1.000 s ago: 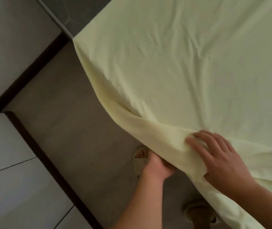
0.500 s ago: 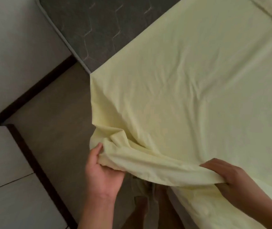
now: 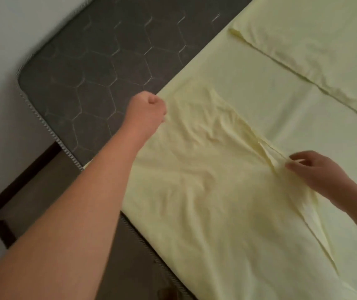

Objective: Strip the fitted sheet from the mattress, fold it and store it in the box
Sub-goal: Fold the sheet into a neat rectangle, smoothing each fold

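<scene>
While I lean over the near edge of the mattress (image 3: 91, 68), the sheet (image 3: 227, 191) lies loose across the top, already folded back on itself so the dark quilted corner by the wall is bare. My right hand (image 3: 316, 172) is nearest, fingers half open, with thumb and forefinger nipping a raised ridge of cloth that runs down toward me. My left hand (image 3: 146, 112), arm stretched out, is balled in a fist right at the folded edge where yellow meets grey; I judge it has that edge bunched inside, though the cloth in the fist is hidden from me. Further off, another layer of the sheet overlaps in a long straight hem across the far right.

By the look of it this is thin, light, limp cotton that creases at once and will sag wherever I don't support it, so a pinch is enough and nothing can break. I'd take it by corners and hems, hands well apart, to keep each fold square. No box in sight
</scene>
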